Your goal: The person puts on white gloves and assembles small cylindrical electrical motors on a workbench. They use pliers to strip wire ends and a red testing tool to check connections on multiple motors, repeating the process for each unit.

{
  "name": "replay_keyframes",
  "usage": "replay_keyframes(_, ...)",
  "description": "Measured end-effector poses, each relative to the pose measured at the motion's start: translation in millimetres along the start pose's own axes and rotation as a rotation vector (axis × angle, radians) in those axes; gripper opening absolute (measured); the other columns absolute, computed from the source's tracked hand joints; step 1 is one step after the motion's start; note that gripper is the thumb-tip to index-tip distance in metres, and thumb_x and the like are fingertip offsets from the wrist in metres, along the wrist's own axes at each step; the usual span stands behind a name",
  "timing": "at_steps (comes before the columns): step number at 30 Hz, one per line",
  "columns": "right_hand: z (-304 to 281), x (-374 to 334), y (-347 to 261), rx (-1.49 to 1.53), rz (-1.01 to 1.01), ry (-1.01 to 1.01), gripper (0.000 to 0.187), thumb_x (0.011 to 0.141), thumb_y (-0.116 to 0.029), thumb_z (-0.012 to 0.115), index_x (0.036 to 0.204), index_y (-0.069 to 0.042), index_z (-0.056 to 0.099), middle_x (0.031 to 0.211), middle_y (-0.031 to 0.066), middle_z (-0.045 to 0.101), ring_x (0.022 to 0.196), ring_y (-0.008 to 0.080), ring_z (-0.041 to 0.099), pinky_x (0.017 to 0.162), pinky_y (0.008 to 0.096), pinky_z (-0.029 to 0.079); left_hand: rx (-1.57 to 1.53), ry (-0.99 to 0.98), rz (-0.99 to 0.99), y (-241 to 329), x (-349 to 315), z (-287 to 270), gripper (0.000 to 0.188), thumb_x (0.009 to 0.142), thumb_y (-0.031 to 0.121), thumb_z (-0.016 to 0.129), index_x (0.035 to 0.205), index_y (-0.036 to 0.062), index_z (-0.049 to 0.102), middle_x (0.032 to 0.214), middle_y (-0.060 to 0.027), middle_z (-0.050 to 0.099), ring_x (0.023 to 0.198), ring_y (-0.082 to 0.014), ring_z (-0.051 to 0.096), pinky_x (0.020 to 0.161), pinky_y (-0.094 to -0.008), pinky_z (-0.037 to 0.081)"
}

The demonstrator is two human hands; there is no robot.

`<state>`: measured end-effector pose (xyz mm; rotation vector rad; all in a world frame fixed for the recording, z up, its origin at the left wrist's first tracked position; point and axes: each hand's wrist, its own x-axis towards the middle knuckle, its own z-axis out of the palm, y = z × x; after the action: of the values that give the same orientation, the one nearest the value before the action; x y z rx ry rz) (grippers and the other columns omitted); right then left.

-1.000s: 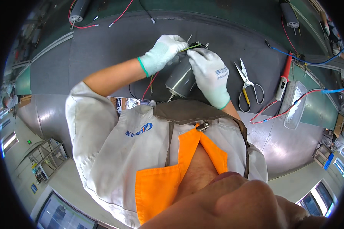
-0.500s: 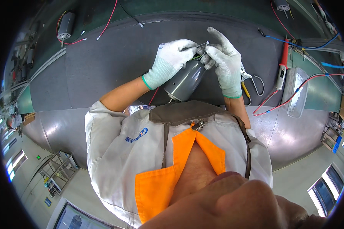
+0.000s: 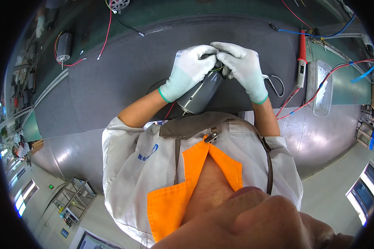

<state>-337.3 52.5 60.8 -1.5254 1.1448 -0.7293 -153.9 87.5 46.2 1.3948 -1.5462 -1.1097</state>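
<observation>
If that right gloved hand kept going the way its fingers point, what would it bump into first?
Its fingers point leftward, so the right hand would meet the left hand at once: the fingertips already seem to touch above the grey motor, around thin wires. Depth is hard to judge.

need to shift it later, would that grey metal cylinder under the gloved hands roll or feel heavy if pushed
The grey cylinder looks like solid metal, so probably heavy for its size. Its round, smooth, shiny wall suggests it could roll and feel slippery. The thin wires at its top look floppy.

Left hand [image 3: 190, 71] and right hand [image 3: 244, 68], both gloved, meet atop a grey cylindrical motor [image 3: 199, 95]. Fingertips pinch its thin wires [image 3: 218, 68].
</observation>
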Motion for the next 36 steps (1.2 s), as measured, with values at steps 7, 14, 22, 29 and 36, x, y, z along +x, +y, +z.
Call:
replay_keyframes(7, -14, -13, 24, -0.308, -0.296, 0.148, 0.016, 0.092, -0.013, 0.067, 0.100, -0.002, 0.076, 0.092, 0.0152, 0.074, 0.075, 0.0244, 0.072, 0.069, 0.0333, 0.057, -0.018, 0.102, 0.024, 4, -17, 10, 0.037, 0.093, 0.004, 0.063, 0.130, 0.0014, 0.064, 0.091, -0.0039, 0.069, 0.068, -0.0042, 0.058, 0.060, -0.0227, 0.049)
replay_keyframes(14, -34, 18, 56, 0.240, 0.032, 0.190, 0.012, 0.092, -0.005, 0.068, 0.094, 0.004, 0.077, 0.083, 0.0070, 0.074, 0.073, 0.0092, 0.068, 0.065, 0.0231, 0.056, 0.091, 0.243, 0.159, -6, -26, 22, 0.029, 0.091, 0.003, 0.066, 0.120, 0.0019, 0.067, 0.091, -0.0071, 0.070, 0.073, -0.0093, 0.064, 0.062, -0.0260, 0.051)
replay_keyframes(22, -22, 42, 76, 0.388, 0.054, 0.253, 0.016, 0.094, -0.007, 0.065, 0.099, 0.006, 0.073, 0.093, 0.0134, 0.076, 0.081, 0.0178, 0.073, 0.065, 0.0262, 0.058, 0.507, 0.147, 0.427, 2, -13, 19, 0.009, 0.087, 0.002, 0.068, 0.096, 0.0030, 0.067, 0.084, -0.0139, 0.066, 0.072, -0.0305, 0.067, 0.064, -0.0369, 0.052)
replay_keyframes(29, -14, -9, 37, 0.830, 0.069, -0.072, 0.034, 0.100, -0.027, 0.062, 0.113, 0.004, 0.064, 0.068, 0.0001, 0.048, 0.057, 0.0092, 0.049, 0.045, 0.0232, 0.034, 0.809, -0.196, 0.577, -6, 0, 9, 0.007, 0.091, 0.016, 0.061, 0.090, 0.0095, 0.059, 0.069, -0.0072, 0.060, 0.062, -0.0273, 0.065, 0.054, -0.0429, 0.048)
replay_keyframes(36, -33, -22, 15, 0.546, 0.137, 0.109, 0.020, 0.097, -0.014, 0.063, 0.096, 0.005, 0.070, 0.062, -0.0006, 0.051, 0.048, 0.0060, 0.042, 0.042, 0.0216, 0.030, 0.859, -0.390, 0.923, -12, 12, -2, 0.021, 0.084, 0.018, 0.061, 0.101, 0.0053, 0.059, 0.063, -0.0050, 0.060, 0.054, -0.0248, 0.064, 0.048, -0.0410, 0.048)
